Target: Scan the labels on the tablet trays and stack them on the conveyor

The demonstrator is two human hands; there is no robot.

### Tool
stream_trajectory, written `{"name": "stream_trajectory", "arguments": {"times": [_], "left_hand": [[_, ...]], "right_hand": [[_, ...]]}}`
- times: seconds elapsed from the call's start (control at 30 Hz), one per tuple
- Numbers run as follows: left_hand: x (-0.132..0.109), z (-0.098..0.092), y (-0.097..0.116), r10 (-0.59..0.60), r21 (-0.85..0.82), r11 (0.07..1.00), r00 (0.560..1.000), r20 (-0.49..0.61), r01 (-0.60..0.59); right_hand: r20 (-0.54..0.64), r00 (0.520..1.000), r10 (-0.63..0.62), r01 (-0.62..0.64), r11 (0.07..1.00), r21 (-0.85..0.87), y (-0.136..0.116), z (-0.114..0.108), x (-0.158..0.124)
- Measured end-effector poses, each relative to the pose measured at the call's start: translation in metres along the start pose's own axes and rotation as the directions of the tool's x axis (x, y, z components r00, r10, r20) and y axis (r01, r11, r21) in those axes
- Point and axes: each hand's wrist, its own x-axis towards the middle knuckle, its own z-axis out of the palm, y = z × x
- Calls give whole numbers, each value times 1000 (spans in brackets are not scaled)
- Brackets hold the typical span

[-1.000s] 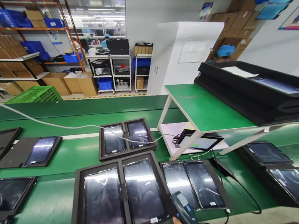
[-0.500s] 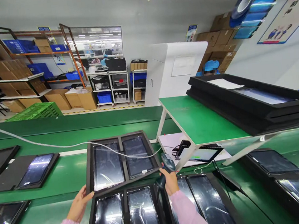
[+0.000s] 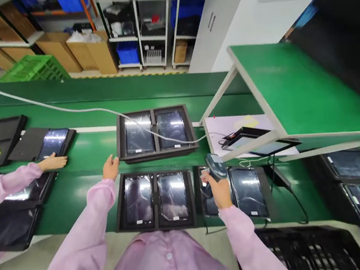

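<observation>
Green conveyor belt (image 3: pixel 81 155) runs across the view from left to right, with a raised green shelf (image 3: pixel 292 92) on a pale frame over its right part. Behind the line stand metal racks (image 3: pixel 150 21) with blue bins, cardboard boxes (image 3: pixel 92 54) and a green plastic crate (image 3: pixel 29 69).

Right hand (image 3: pixel 219 187) is closed round the grip of a handheld barcode scanner (image 3: pixel 215 167). Scanner body rises above the fist with its head at the top, tilted up and away from the person toward the far side of the belt; its long axis runs roughly near-to-far. The hand holds it over the left screen of a foam tray (image 3: pixel 234 189) with two tablets, just right of centre.

Left hand (image 3: pixel 110 168) is open, fingers spread narrowly, holding nothing. It sits just beside the near-left corner of the far two-tablet tray (image 3: pixel 155 133); contact with the tray edge cannot be confirmed. This tray lies flat, long axis along the belt, screens up. A white cable (image 3: pixel 66 111) crosses over it.

Directly before the person lies a second two-tablet tray (image 3: pixel 156 198), between the two hands.

At far left a co-worker's hand (image 3: pixel 53 162), in a pink sleeve, rests by a single tablet tray (image 3: pixel 52 143)
</observation>
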Motion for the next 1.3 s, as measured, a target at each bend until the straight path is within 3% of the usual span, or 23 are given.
{"name": "stream_trajectory", "arguments": {"times": [0.1, 0.23, 0.33, 0.47, 0.73, 1.1, 1.2, 1.3], "left_hand": [[-48, -2, -51, -86, 37, 996, 996, 14, 85], [-145, -3, -134, -252, 116, 964, 962, 104, 240], [-203, -3, -188, -350, 149, 932, 925, 146, 329], [-238, -7, -229, -414, 135, 910, 884, 216, 393], [-254, -28, -252, -358, 15, 929, 886, 296, 370], [-265, -34, -254, -326, -46, 932, 887, 328, 359], [-268, -35, -257, -328, -42, 932, 885, 330, 361], [-273, -37, -264, -335, -30, 931, 886, 320, 363]], "right_hand": [[41, 998, 43, -29, 959, -282, 35, -35, -87], [71, 986, 150, -112, 918, -381, 105, -40, -182], [52, 968, 247, -198, 871, -450, 156, -26, -218], [26, 968, 250, -203, 840, -503, 193, -13, -236], [-40, 981, 189, -182, 841, -510, 206, -6, -242], [-33, 988, 153, -148, 847, -511, 201, -3, -253], [35, 991, 129, -100, 889, -447, 187, 12, -264], [124, 991, 43, 3, 939, -343, 172, 41, -276]]}}
